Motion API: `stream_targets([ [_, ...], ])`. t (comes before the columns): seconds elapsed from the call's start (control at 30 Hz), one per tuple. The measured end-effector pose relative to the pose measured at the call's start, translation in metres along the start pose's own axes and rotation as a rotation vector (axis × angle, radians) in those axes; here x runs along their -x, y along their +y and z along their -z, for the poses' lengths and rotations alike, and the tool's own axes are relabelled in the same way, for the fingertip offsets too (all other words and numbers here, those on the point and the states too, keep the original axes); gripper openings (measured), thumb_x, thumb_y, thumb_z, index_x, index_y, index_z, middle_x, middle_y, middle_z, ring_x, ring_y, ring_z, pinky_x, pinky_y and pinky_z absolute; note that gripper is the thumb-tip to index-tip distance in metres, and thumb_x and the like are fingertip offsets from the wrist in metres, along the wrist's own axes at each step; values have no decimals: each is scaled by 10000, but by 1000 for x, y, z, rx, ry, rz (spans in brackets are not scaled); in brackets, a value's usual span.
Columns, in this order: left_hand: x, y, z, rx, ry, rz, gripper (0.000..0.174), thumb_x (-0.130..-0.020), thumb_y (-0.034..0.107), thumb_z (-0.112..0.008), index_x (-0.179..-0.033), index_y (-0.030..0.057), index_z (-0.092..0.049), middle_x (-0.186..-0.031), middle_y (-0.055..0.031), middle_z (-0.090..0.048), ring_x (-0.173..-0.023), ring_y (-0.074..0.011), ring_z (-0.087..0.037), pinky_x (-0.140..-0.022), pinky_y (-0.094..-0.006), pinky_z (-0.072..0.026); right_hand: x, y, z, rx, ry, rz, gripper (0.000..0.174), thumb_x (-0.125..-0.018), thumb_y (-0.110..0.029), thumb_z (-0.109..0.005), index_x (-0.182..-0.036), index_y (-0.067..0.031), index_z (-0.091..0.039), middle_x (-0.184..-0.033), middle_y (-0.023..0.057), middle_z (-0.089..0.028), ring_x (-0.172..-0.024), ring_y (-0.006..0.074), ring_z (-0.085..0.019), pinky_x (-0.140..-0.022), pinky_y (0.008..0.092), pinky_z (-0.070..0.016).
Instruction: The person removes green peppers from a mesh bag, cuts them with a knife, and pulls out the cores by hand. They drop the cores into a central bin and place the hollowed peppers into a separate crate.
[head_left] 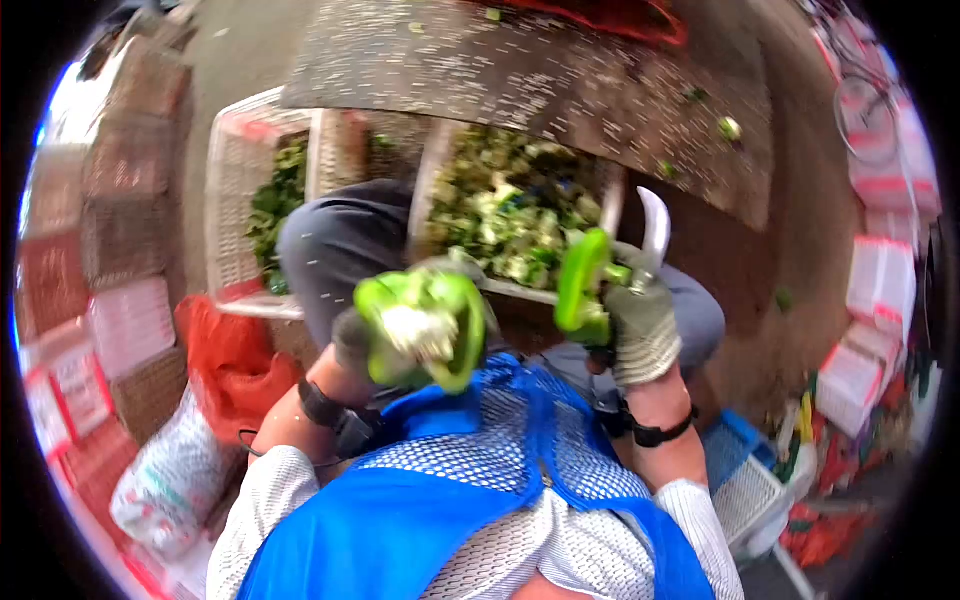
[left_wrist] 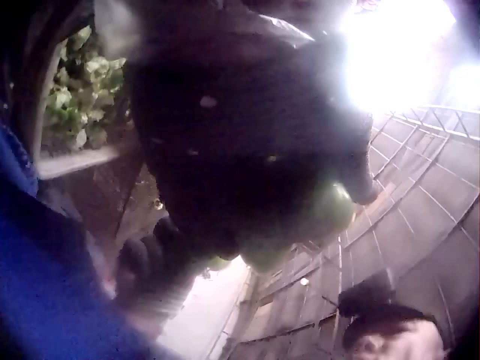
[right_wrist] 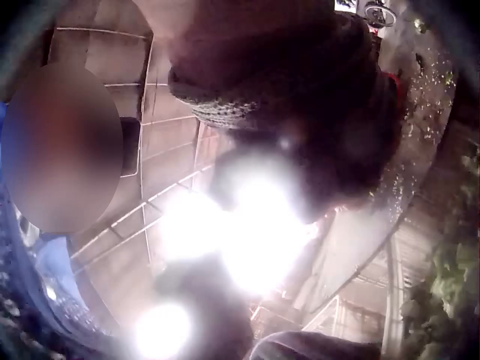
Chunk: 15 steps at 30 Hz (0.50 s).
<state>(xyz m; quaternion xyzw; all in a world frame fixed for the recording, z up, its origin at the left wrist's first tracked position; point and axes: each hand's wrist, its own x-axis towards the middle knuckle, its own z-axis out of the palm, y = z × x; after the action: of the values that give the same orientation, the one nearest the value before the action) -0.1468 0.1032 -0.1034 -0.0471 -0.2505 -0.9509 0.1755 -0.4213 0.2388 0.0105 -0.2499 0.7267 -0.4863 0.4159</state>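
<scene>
In the head view my gloved left hand (head_left: 352,342) grips a green pepper (head_left: 463,315) that is split open, its pale seedy core facing up. My right hand (head_left: 643,325), in a grey glove, holds a knife (head_left: 655,222) whose short curved blade points up and away. A strip of green pepper (head_left: 578,285) is also at that hand's fingers, on the side toward the other hand. In the left wrist view the hand is a dark shape with the pepper's shiny skin below it. Glare and shadow hide the right hand's fingers in the right wrist view.
Beyond my knees a pale crate (head_left: 427,190) holds green and whitish scraps. Another white crate (head_left: 237,235) with green pieces stands left. A board (head_left: 380,60) strewn with pale seeds lies behind them. An orange sack (head_left: 235,350) sits at left, a blue basket (head_left: 728,440) at right.
</scene>
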Motion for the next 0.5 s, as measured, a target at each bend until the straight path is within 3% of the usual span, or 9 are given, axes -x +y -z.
stream_targets([
  [0.03,-6,16,-21,-89,-42,75,868,-736,405,-843,-1381,23,-405,-1169,-143,-616,-1067,-248,-600,-933,-405,-494,-13,2,-6,166,15,-122,388,-881,-28,-503,-1262,-6,-572,-1083,121,-687,-935,195,-680,-852,311,-559],
  [0.07,-12,31,-42,-180,-91,147,877,-745,438,-827,-1385,17,-400,-1159,-156,-621,-1051,-253,-611,-921,-403,-504,-25,5,-19,-75,-47,-85,388,-888,-41,-505,-1270,-3,-565,-1084,122,-685,-947,197,-677,-865,315,-559],
  [0.1,-27,62,-115,-232,244,398,894,-774,516,-784,-1403,20,-388,-1155,-180,-627,-1041,-278,-634,-925,-416,-517,-32,6,-36,-313,-105,-64,390,-895,-55,-507,-1277,0,-558,-1085,123,-683,-959,200,-675,-877,318,-558],
  [0.13,-20,57,-120,-131,202,333,1013,-666,526,-852,-1408,21,-381,-1189,-183,-612,-1085,-275,-617,-944,-415,-505,-36,-30,-63,-11,-93,-1,405,-902,-87,-536,-1295,9,-541,-1070,117,-683,-958,194,-674,-889,321,-558],
  [0.2,-11,70,-136,-189,297,401,1271,-428,549,-960,-1424,32,-364,-1297,-182,-554,-1206,-257,-554,-1013,-416,-463,-46,-62,-123,-68,-245,283,344,-927,-219,-636,-1230,-58,-611,-1051,152,-699,-920,218,-698,-804,311,-564],
  [0.4,55,90,-148,-543,799,-5,1259,-471,466,-977,-1452,33,-318,-1411,-161,-465,-1294,-275,-487,-1099,-436,-392,-46,-128,-240,-392,-842,257,767,-904,-180,-698,-1531,-109,-261,-1141,144,-655,-954,164,-633,-791,293,-543],
  [0.43,59,94,-141,-574,836,-80,1195,-514,411,-967,-1450,37,-327,-1397,-150,-477,-1275,-264,-499,-1089,-430,-403,-43,-125,-241,-427,-832,291,749,-907,-179,-692,-1526,-108,-276,-1168,148,-643,-992,163,-626,-800,292,-543],
  [0.47,60,99,-137,-609,873,-155,1131,-557,357,-958,-1448,41,-336,-1383,-138,-489,-1256,-254,-512,-1080,-423,-414,-46,-123,-236,-326,-772,322,693,-903,-363,-717,-1396,41,-444,-1242,126,-641,-1113,154,-586,-960,301,-481],
  [0.5,61,105,-132,-647,910,-228,1070,-600,303,-948,-1446,44,-345,-1369,-127,-501,-1236,-243,-524,-1070,-417,-424,-51,-107,-236,-480,-802,174,789,-888,-449,-706,-1437,25,-396,-1260,137,-630,-1148,178,-572,-999,314,-454],
])
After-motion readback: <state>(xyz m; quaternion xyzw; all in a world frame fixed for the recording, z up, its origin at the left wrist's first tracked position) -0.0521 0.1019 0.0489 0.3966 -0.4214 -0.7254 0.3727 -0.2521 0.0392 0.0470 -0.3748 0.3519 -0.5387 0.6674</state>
